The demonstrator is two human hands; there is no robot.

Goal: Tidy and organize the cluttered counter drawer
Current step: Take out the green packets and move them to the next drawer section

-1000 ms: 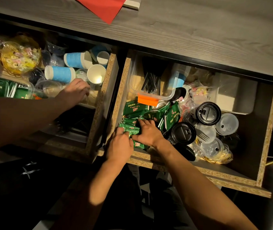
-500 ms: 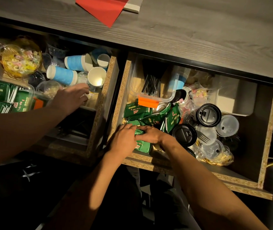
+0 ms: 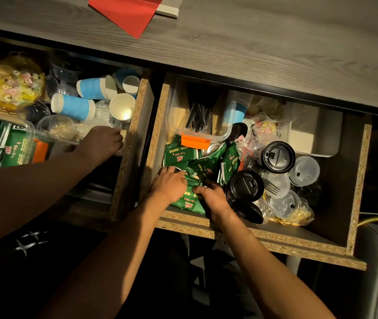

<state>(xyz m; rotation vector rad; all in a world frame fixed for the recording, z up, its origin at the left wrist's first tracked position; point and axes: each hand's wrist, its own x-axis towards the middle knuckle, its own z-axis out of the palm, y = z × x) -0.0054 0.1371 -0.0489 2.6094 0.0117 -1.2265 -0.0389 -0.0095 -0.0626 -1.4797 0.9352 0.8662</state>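
At the lower centre of the frame our two hands meet over a stack of green packets (image 3: 189,200) at the near left corner of the right-hand drawer (image 3: 358,180). Our left hand (image 3: 168,184) curls its fingers over the top of the stack, and our right hand (image 3: 213,199) pinches its right edge; both are gripping the packets. They look light, thin and crinkly, with a slick foil skin, so we judge they would slide apart unless squeezed from both sides as a bundle. Just beyond, more green packets (image 3: 206,164) lie loose and tilted. To their right sit round black lids (image 3: 278,157) and clear plastic lids (image 3: 304,171), stiff and smooth. Farther back a clear tub (image 3: 176,118) with an orange clip holds dark straws. At left, another person's hand (image 3: 100,142) reaches into a second drawer holding blue paper cups (image 3: 73,106). Along the top runs the grey wood-grain surface (image 3: 275,42).
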